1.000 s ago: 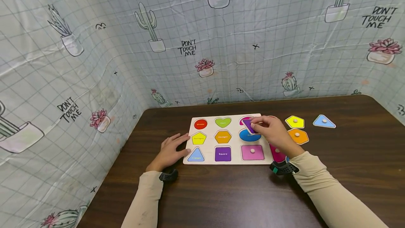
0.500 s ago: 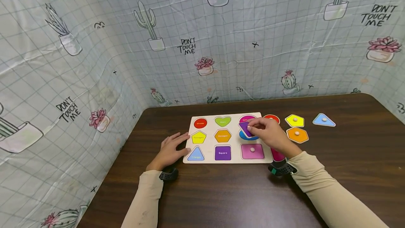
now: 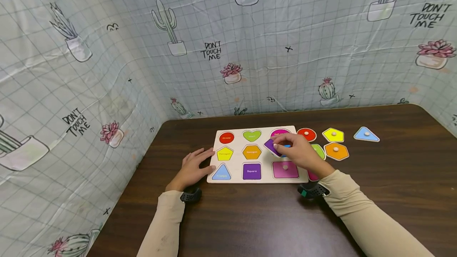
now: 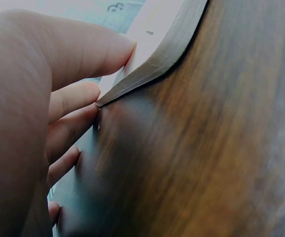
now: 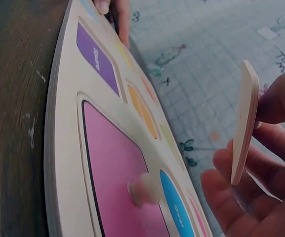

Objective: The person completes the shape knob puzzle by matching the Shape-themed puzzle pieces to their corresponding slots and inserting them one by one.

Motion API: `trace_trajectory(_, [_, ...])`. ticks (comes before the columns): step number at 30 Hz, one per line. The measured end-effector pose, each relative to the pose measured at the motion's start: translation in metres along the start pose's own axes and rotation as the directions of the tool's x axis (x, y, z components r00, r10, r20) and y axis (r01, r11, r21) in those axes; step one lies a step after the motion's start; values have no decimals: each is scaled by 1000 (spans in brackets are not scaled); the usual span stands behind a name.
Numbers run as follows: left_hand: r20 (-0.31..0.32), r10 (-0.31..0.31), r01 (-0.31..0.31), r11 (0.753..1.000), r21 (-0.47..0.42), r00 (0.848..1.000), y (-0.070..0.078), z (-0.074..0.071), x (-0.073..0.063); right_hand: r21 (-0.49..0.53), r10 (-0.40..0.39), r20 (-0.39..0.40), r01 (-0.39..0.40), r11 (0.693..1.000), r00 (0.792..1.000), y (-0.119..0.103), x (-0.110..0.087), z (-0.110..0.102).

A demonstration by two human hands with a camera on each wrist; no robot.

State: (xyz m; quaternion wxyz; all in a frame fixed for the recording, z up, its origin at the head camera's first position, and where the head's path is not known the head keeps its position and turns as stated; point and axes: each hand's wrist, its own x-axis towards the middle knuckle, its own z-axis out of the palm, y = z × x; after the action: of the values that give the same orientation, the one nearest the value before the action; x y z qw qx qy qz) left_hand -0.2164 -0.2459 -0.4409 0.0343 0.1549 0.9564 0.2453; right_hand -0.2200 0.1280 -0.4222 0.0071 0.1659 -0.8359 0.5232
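Touching the left edge of the pale board (image 3: 237, 162), the left hand (image 3: 192, 169) has fingers spread and grips nothing. The right hand (image 3: 301, 153) pinches the purple piece (image 3: 270, 146), tilted above the board beside the blue oval (image 5: 171, 192). The piece seems light and stiff, perhaps slightly slippery; its edges should offer good hold. Farther, yellow (image 3: 333, 135) and light-blue (image 3: 366, 134) pieces lie on the desk (image 3: 403, 162).

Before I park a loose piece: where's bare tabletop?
Bare tabletop lies between the left sleeve and right sleeve, nearer than the puzzle board, and right of the blue triangle piece. Crowded: right of the board, with red circle, green piece, yellow pentagon, orange hexagon near right hand.
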Motion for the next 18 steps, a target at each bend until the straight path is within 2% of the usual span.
trace_trajectory(6, [0,5,-5,1000,-12,1000,-1,0,-1,15,-11,51,11,1000,999,-4,4,9])
trace_trajectory(12, [1,3,-3,1000,-11,1000,2,0,0,41,27,84,-31,999,996,-2,5,17])
trace_trajectory(18, [1,6,-6,1000,0,1000,0,0,-2,-5,-77,55,77,997,996,-3,5,28])
